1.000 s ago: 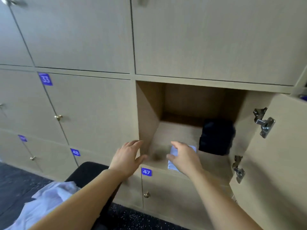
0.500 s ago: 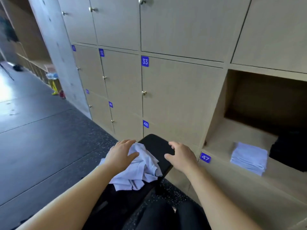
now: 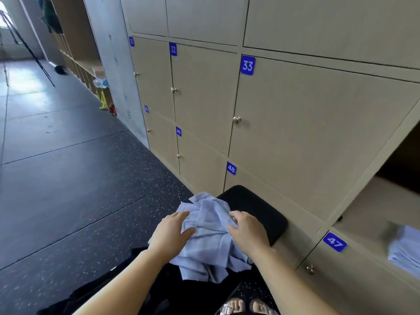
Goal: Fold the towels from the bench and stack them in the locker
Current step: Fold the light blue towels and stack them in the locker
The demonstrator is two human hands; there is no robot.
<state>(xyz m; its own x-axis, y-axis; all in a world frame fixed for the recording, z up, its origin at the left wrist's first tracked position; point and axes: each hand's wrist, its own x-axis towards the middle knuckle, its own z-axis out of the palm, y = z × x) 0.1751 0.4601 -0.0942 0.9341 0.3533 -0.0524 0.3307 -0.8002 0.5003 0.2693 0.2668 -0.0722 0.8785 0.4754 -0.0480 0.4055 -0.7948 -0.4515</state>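
Note:
A crumpled pile of light blue towels (image 3: 211, 242) lies on the near end of a black padded bench (image 3: 256, 208). My left hand (image 3: 171, 234) rests on the pile's left side with its fingers fairly straight and the thumb spread. On the pile's right side, my right hand (image 3: 248, 231) curls its fingers into a fold of the cloth. At the far right, the open locker (image 3: 372, 201) above label 47 holds a folded light blue towel (image 3: 405, 253) near its front edge.
Shut beige locker doors (image 3: 306, 133) with blue number tags fill the wall behind the bench. Dark speckled floor (image 3: 79, 189) stretches to the left. A yellow sign (image 3: 103, 101) stands far down the corridor. My feet (image 3: 247, 306) show at the bottom.
My view turned left from the open locker to the bench. Both hands left the folded towel in the locker and came down onto the crumpled pile; the right hand now curls into it.

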